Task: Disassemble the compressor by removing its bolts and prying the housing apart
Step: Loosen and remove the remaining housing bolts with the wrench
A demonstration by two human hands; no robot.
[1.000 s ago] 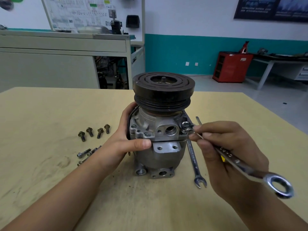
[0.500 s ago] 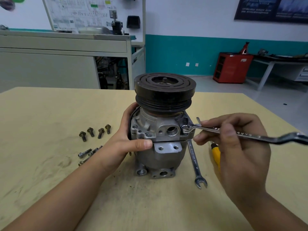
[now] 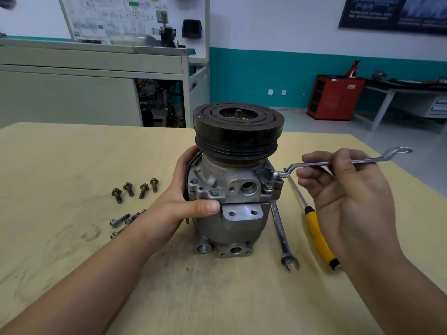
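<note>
Compressor [image 3: 242, 226] stands upright in the middle of a yellow table [image 3: 72, 153], with a big black wheel [image 3: 238, 131] on top.

Closest to the person, just right of the compressor, a flat wrench [image 3: 280, 230] lies on the table. Its open end points toward the person. A little further right of the compressor lies a screwdriver [image 3: 316, 230] with a yellow handle. The right hand hides part of it.

The left hand [image 3: 183, 204] grips the left side of the compressor. Its fingers curl round the back. Its thumb presses on the front, by the thin line where the two metal halves meet.

The right hand [image 3: 343, 194] is up in the air to the right of the compressor, with its fingers closed on a bent wrench [image 3: 314, 163]. The ring end of that wrench touches the top right edge of the compressor's grey body. What it sits on is hidden. The other end sticks out past the hand, away from the compressor.

Left of the compressor, some long bolts [image 3: 121, 220] lie on the table, partly hidden by the left arm. A bit further back, four short bolts [image 3: 135, 189] lie in a row.

Far behind the compressor stands a long grey cabinet [image 3: 72, 93], with a white board [image 3: 121, 18] above it. Behind and to the right of the compressor, a red cabinet [image 3: 336, 97] stands by a blue-green wall [image 3: 254, 76].
</note>
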